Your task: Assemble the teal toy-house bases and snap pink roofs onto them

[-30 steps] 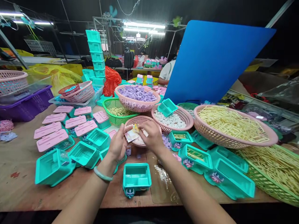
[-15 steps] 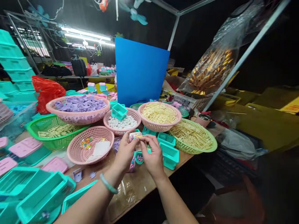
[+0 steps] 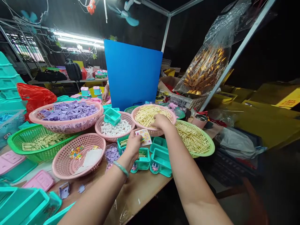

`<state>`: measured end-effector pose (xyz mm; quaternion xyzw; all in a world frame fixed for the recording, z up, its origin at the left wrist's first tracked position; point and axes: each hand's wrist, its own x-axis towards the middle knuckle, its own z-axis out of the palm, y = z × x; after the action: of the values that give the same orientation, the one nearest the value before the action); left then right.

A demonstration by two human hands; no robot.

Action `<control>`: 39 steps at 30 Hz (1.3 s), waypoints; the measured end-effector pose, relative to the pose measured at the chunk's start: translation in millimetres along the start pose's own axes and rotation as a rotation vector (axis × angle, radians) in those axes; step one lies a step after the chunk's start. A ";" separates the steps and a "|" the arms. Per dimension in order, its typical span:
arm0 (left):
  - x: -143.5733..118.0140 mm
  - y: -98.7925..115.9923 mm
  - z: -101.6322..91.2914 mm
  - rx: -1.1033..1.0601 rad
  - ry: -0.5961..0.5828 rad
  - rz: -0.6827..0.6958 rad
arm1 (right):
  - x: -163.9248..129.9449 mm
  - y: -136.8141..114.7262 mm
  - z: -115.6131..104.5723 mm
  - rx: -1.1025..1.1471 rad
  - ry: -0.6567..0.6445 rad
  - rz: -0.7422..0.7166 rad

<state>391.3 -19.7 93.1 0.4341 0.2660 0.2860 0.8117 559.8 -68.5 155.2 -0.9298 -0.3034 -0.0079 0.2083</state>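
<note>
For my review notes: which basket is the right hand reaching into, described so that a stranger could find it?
Start at the tall blue board standing on the table. Directly in front of its right half sits a round pink basket heaped with pale yellow sticks, where the right hand rests. Unlike the green basket of similar sticks beside it, it is pink; the neighbouring pink basket holds white pieces.

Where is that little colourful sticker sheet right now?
The sticker sheet is pinched in the left hand, mid-picture, just in front of the pink basket of cream sticks into which the right hand reaches.
</note>
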 end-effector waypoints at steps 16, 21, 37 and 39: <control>-61.5 -45.2 53.6 -0.194 -0.220 -0.292 | -206.5 73.7 63.6 0.433 0.525 -0.459; -54.5 -62.0 60.9 -0.190 -0.150 -0.318 | -173.2 117.1 37.1 0.496 0.284 -0.150; -56.2 -42.2 35.3 -0.178 -0.124 -0.406 | -101.8 162.9 18.8 0.516 0.334 0.210; -58.6 -36.7 29.6 -0.196 -0.106 -0.398 | -131.7 143.7 19.4 0.668 0.366 0.147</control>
<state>379.3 -93.6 86.6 0.3066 0.2743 0.1217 0.9033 531.7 -239.6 63.9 -0.8133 -0.1797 -0.0597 0.5502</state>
